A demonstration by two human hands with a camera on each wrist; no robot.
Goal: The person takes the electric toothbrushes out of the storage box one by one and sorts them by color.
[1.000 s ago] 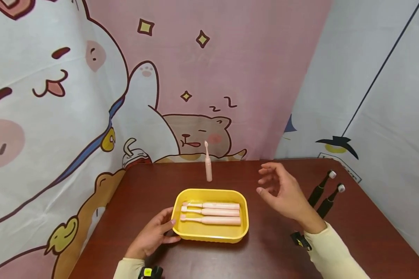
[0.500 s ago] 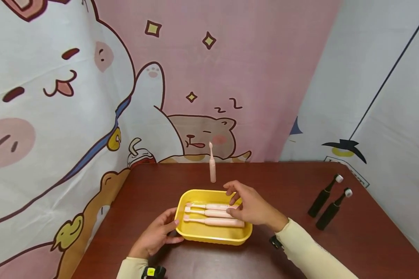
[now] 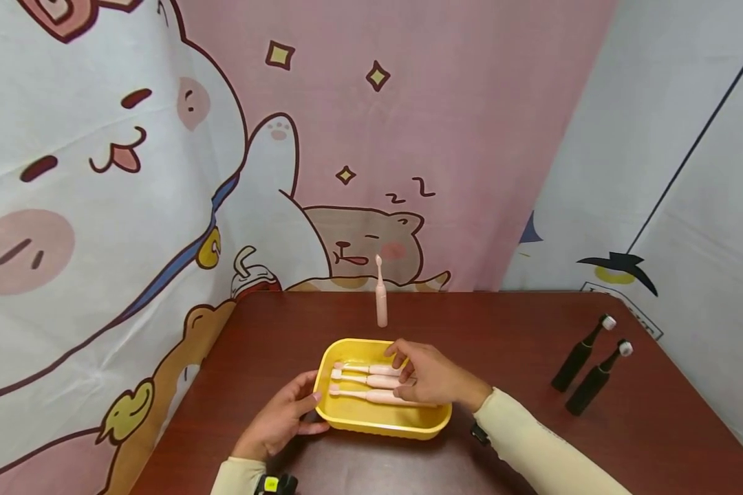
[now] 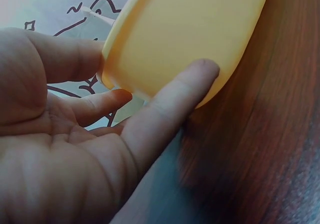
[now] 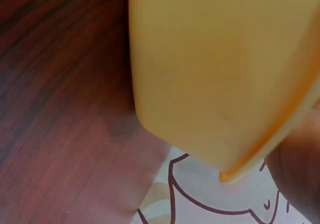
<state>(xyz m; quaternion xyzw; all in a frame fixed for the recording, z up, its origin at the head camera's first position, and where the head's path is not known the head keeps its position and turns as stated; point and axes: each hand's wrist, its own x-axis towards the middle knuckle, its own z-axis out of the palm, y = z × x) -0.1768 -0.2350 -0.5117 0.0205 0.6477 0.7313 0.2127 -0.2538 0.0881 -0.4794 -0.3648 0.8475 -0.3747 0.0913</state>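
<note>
A yellow plastic tray (image 3: 378,430) on the table holds three pale pink electric toothbrushes (image 3: 380,396) lying side by side, heads to the left. My left hand (image 3: 278,416) grips the tray's left end; in the left wrist view one digit lies along its outer wall (image 4: 200,28) and another meets the rim. My right hand (image 3: 430,375) is inside the tray's right half, fingers bent down over the toothbrush handles. It covers parts of the handles, and whether it pinches one is hidden. The right wrist view mostly shows the tray's outer wall (image 5: 215,58).
Behind the tray a pink electric toothbrush (image 3: 381,302) stands upright on the dark red-brown table (image 3: 483,323). Two black electric toothbrushes (image 3: 588,385) with white heads stand at the right. A cartoon-printed cloth (image 3: 458,137) hangs behind and at the sides.
My right hand has come in leftward from beside the tray and lowered over the toothbrush handles. My left hand stays at the tray's left end. The head view has shifted slightly.
</note>
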